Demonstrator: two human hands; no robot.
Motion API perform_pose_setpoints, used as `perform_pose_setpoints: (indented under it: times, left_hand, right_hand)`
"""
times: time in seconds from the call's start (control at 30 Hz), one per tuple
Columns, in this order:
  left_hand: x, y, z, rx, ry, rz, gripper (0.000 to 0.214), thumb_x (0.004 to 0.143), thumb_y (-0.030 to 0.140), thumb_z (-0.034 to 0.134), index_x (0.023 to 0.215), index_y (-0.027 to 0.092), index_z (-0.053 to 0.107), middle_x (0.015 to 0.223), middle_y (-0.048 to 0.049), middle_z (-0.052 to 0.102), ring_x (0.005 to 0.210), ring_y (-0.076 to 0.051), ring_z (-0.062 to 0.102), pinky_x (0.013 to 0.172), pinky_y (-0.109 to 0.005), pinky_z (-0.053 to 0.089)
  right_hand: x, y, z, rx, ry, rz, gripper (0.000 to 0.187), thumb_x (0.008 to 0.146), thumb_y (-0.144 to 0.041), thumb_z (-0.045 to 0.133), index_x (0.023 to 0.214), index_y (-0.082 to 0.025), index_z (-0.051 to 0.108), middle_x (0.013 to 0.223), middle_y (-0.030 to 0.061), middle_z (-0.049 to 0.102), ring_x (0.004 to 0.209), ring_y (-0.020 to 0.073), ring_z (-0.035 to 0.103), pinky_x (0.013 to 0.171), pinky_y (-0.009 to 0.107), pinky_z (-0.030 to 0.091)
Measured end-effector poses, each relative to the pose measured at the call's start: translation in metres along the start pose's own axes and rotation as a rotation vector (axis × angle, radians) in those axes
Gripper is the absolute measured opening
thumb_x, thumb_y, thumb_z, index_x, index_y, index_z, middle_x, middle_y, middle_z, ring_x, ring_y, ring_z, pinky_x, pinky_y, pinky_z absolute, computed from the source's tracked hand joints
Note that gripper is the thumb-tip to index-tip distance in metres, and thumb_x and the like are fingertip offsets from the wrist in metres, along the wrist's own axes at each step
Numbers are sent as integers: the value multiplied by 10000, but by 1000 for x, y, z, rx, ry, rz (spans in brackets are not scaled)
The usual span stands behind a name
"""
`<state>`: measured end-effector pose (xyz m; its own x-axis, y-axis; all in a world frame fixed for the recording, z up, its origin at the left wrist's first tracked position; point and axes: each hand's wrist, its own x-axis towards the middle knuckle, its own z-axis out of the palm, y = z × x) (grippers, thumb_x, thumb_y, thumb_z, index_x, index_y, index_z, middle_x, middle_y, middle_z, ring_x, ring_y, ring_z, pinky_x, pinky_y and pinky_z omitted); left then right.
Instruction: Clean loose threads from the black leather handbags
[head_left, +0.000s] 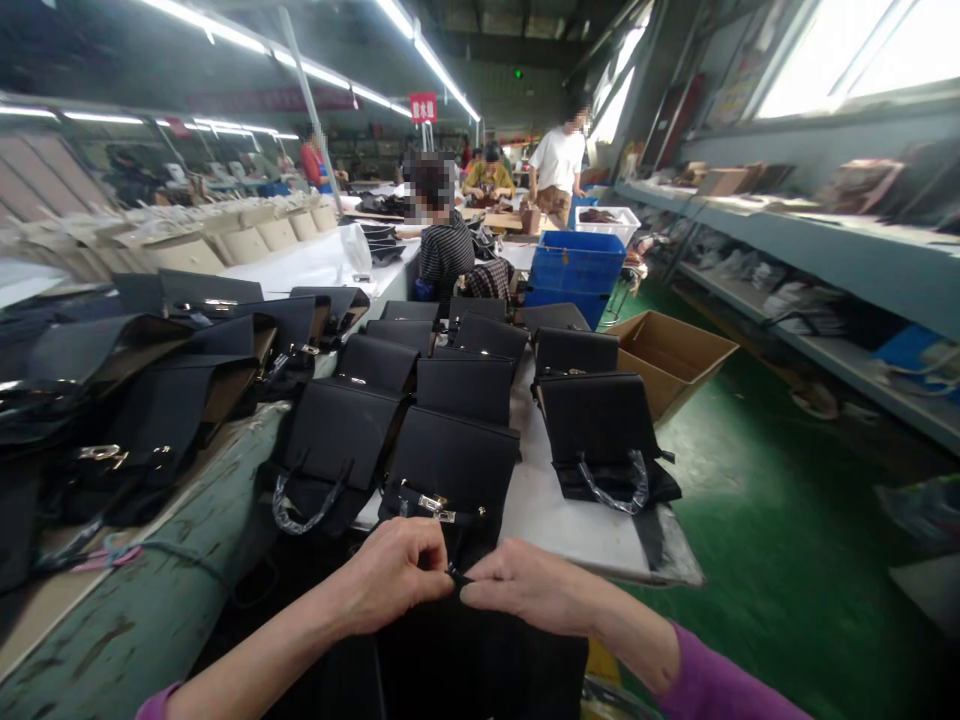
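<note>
My left hand (397,572) is closed in a pinch on a thin black strap (454,574). Facing it, my right hand (525,588) pinches the same dark piece, thumb and forefinger pressed together. Both hands nearly meet at the near end of a black handbag (450,455), which lies flap up with a shiny metal clasp (431,503). Below my hands is more black material, too dark to make out. To the left lies another black handbag (334,435), its handle (304,515) wrapped in clear film; a similar black bag (592,425) lies at the right.
Several more black bags cover the white table (540,520) and a green-edged bench (172,580) at left. An open cardboard box (671,355) and blue crates (574,270) stand beyond, at right. A seated person (446,250) in stripes and other people are farther back.
</note>
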<state>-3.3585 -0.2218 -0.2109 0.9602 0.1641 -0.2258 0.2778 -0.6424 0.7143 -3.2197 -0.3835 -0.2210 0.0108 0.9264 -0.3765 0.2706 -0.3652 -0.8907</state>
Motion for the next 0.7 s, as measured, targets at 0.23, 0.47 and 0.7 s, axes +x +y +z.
perform_pose_setpoints:
  times: [0.23, 0.47, 0.7]
  left_hand:
    - [-13, -12, -7, -25, 32, 45, 102, 761, 232, 676, 692, 172, 631, 751, 25, 655, 699, -119, 574, 641, -218, 389]
    - [-23, -16, -19, -30, 123, 47, 179, 737, 239, 769, 647, 169, 631, 900, 6, 707, 820, -145, 628, 756, -247, 445]
    - [-35, -26, -28, -86, 157, 89, 92, 792, 164, 680, 704, 184, 663, 938, 6, 719, 846, -137, 653, 805, -252, 467]
  right_hand:
    - [25, -5, 7, -51, -61, -91, 351, 835, -273, 560, 559, -183, 361, 533, -87, 280, 496, 60, 264, 440, 215, 202]
    - [14, -11, 20, -104, 88, -37, 344, 854, -249, 498, 552, -179, 350, 535, -73, 266, 508, 69, 254, 448, 232, 178]
    - [9, -16, 21, -58, 91, -36, 325, 865, -247, 477, 580, -185, 333, 579, -63, 253, 537, 77, 249, 474, 240, 177]
